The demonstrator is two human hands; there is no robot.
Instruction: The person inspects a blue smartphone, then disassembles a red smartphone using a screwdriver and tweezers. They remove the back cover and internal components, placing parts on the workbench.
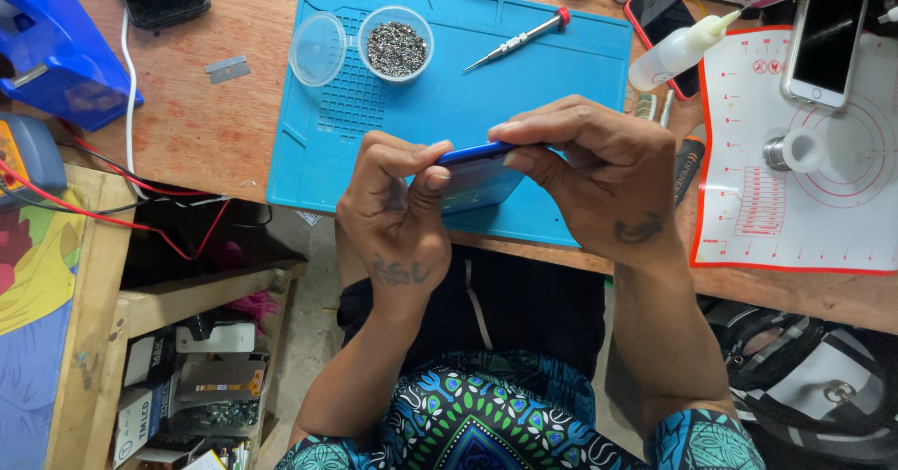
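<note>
Wooden counter [215,124] carries a blue mat [449,96]. Over the mat's near edge, left hand [398,213] and right hand [599,171] pinch a blue phone [477,175] edge-up, fingers closed on it, long axis running left-right.

Both hands grip a blue phone [475,173] edge-on above the blue work mat [561,68]. The left hand [398,203] pinches its left end; the right hand [599,166] clamps its right end. A screwdriver [519,40] and a cup of screws [396,44] lie on the mat.
</note>
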